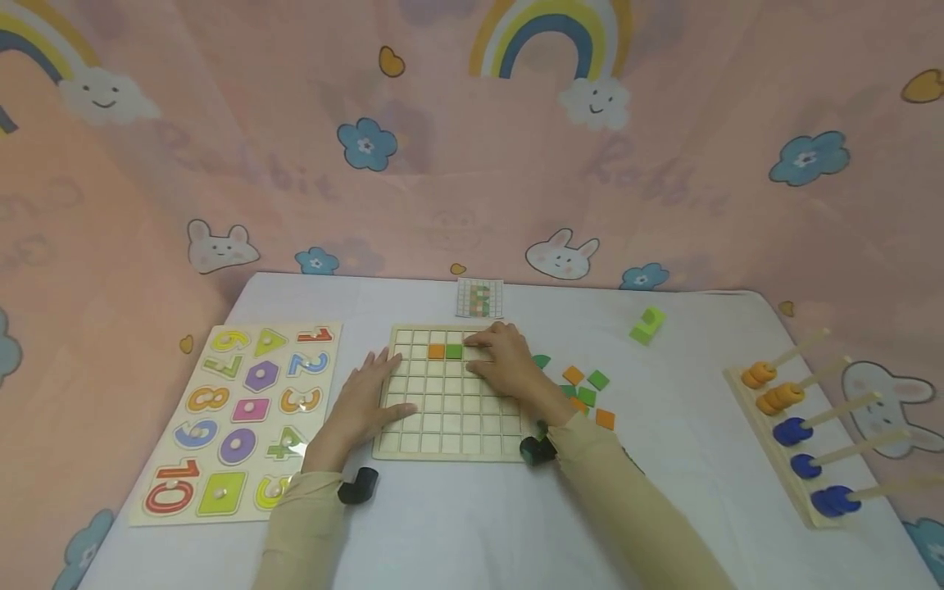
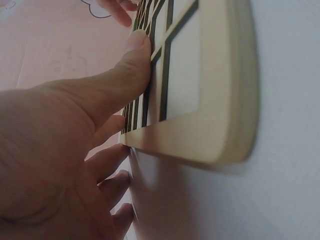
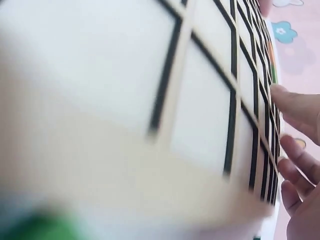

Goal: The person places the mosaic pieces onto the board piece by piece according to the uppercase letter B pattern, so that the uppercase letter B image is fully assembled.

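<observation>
board (image 1: 450, 403) touched at its edge by spread left hand (image 1: 359, 410), presumably for steadying, nothing gripped; right hand (image 1: 509, 365) held part-open beside green tile (image 1: 453, 351), nothing visibly pinched.

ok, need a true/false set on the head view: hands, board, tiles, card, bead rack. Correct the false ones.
1. The left hand is at the left side of the board. True.
2. Both tiles visible on the board are orange. False: an orange tile sits directly left of a green tile.
3. The pattern card lies beyond the board's far edge. True.
4. The right hand is down by the board's near left corner. False: it is over the far right part.
5. The bead rack carries both orange and blue beads. True.
</observation>
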Demonstrator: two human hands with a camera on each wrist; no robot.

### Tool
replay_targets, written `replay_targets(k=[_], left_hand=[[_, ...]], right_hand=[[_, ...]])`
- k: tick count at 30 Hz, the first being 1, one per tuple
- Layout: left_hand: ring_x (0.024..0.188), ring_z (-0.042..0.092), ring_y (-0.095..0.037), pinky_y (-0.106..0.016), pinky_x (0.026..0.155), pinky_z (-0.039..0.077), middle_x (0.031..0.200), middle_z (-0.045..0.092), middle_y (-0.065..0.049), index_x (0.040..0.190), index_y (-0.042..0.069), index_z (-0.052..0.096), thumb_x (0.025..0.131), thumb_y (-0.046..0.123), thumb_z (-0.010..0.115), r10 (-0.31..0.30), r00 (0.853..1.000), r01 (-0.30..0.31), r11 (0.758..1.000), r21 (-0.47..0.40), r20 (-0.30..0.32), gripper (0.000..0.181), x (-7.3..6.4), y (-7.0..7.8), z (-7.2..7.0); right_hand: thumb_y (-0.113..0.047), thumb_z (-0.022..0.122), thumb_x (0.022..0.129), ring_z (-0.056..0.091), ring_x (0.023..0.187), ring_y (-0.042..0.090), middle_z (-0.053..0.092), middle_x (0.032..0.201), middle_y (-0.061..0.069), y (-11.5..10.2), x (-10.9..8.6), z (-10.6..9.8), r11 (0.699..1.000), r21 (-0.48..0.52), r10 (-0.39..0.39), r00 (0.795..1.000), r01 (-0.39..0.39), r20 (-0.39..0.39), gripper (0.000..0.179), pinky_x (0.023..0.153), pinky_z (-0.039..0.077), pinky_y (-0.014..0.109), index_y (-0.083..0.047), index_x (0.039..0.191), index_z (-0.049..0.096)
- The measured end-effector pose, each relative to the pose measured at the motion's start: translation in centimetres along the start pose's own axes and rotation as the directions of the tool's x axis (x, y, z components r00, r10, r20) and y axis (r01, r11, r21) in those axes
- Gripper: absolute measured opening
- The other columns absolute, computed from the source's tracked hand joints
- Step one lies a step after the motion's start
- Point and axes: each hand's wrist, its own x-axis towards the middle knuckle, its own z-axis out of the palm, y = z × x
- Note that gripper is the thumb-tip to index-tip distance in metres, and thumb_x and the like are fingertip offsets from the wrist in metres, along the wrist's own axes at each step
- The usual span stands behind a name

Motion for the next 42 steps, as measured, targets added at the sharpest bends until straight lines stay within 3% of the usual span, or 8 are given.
replay_targets(k=[7, 13, 20, 33, 37, 42], left_hand=[[0.167, 0.005, -0.034, -0.053, 0.138, 0.003, 0.178, 0.018, -0.013, 0.166, 0.010, 0.036, 0.089, 0.031, 0.085, -0.005, 1.000, 0.005, 1.000, 0.005, -0.001, 0.093, 0.0, -0.1, 0.0], [0.167, 0.005, -0.034, -0.053, 0.138, 0.003, 0.178, 0.018, -0.012, 0.166, 0.010, 0.036, 0.089, 0.031, 0.086, -0.004, 1.000, 0.004, 1.000, -0.002, -0.003, 0.094, 0.0, 0.0, 0.0], [0.167, 0.005, -0.034, -0.053, 0.138, 0.002, 0.178, 0.017, -0.012, 0.166, 0.010, 0.036, 0.089, 0.030, 0.086, -0.006, 1.000, 0.006, 1.000, 0.002, -0.001, 0.093, 0.1, 0.0, 0.0], [0.167, 0.005, -0.034, -0.053, 0.138, 0.002, 0.178, 0.017, -0.012, 0.166, 0.009, 0.036, 0.089, 0.029, 0.086, -0.004, 1.000, 0.004, 1.000, -0.003, 0.000, 0.093, 0.0, 0.0, -0.1], [0.167, 0.005, -0.034, -0.054, 0.138, 0.003, 0.178, 0.017, -0.013, 0.166, 0.009, 0.036, 0.089, 0.029, 0.085, -0.002, 1.000, 0.002, 1.000, -0.003, -0.001, 0.093, -0.1, 0.0, -0.1], [0.167, 0.005, -0.035, -0.054, 0.138, 0.003, 0.178, 0.018, -0.014, 0.165, 0.008, 0.036, 0.090, 0.029, 0.085, 0.002, 1.000, -0.002, 1.000, -0.007, 0.002, 0.092, -0.1, 0.2, -0.2]], right_hand=[[-0.017, 0.076, 0.098, 0.048, 0.123, 0.038, 0.058, 0.138, 0.022, 2.1, -2.0, -1.7, 0.998, 0.016, 0.058, 0.998, -0.057, -0.032, 0.038, 0.106, 0.044, 0.056, -0.005, 0.134, 0.069], [-0.012, 0.074, 0.098, 0.048, 0.122, 0.041, 0.057, 0.136, 0.025, 3.8, -3.6, -3.3, 0.994, 0.064, 0.087, 0.995, -0.084, -0.043, 0.039, 0.105, 0.044, 0.059, -0.002, 0.135, 0.067], [-0.008, 0.072, 0.098, 0.052, 0.117, 0.038, 0.063, 0.126, 0.023, 5.4, -4.7, -4.3, 0.990, 0.037, 0.138, 0.989, -0.136, -0.048, 0.036, 0.105, 0.048, 0.055, -0.001, 0.134, 0.067], [-0.002, 0.073, 0.097, 0.058, 0.116, 0.037, 0.067, 0.124, 0.020, 5.9, -5.0, -4.7, 0.987, 0.027, 0.157, 0.986, -0.156, -0.055, 0.033, 0.105, 0.054, 0.054, 0.000, 0.130, 0.071], [-0.001, 0.069, 0.099, 0.060, 0.117, 0.038, 0.064, 0.126, 0.021, 5.7, -4.8, -4.7, 0.982, 0.044, 0.185, 0.980, -0.183, -0.071, 0.033, 0.105, 0.055, 0.055, 0.000, 0.132, 0.071], [0.001, 0.068, 0.099, 0.061, 0.113, 0.037, 0.059, 0.124, 0.022, 5.3, -4.4, -4.4, 0.984, 0.085, 0.168, 0.980, -0.159, -0.105, 0.030, 0.100, 0.057, 0.049, 0.002, 0.129, 0.072]])
